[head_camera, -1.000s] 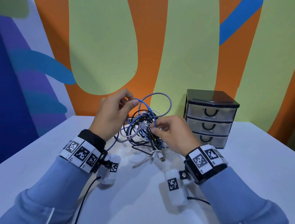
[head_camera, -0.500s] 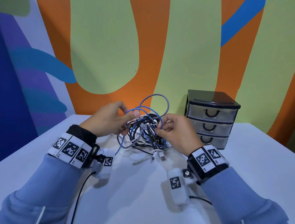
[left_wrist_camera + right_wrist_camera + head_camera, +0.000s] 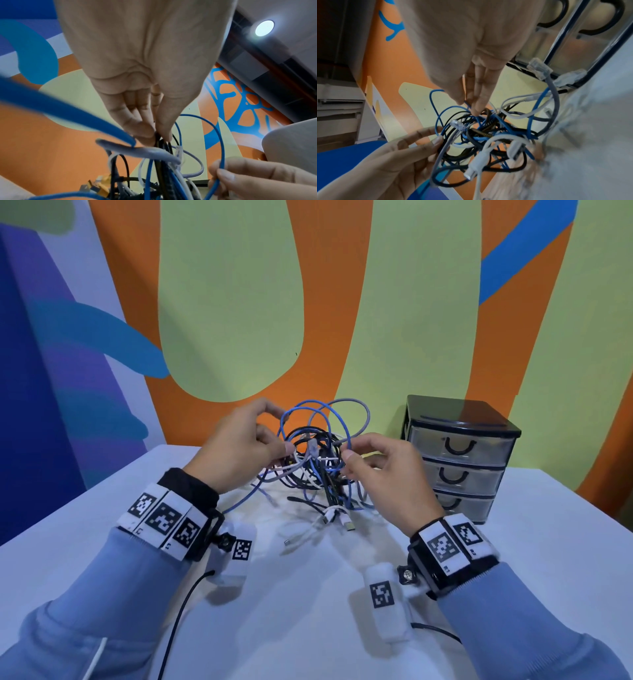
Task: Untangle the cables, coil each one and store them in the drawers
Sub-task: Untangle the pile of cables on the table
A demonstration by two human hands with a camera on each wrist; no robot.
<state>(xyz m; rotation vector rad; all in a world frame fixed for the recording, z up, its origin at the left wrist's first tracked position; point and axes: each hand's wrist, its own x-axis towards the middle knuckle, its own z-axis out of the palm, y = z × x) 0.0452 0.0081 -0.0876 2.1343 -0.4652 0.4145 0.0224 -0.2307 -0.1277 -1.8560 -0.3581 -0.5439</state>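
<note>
The left wrist view alone shows the left hand point(image 3: 145, 75) pinching dark strands at thumb and fingertips, and the right wrist view shows the right hand point(image 3: 471, 56) pinching a blue cable point(image 3: 436, 108); only the head view shows the white plug ends trailing on the bench point(image 3: 548, 542). The tangle point(image 3: 318, 463) hangs between both hands, raised above the bench, left of the closed drawers point(image 3: 459, 460). The white bench stands against an orange, green and blue painted wall point(image 3: 394, 302).
</note>
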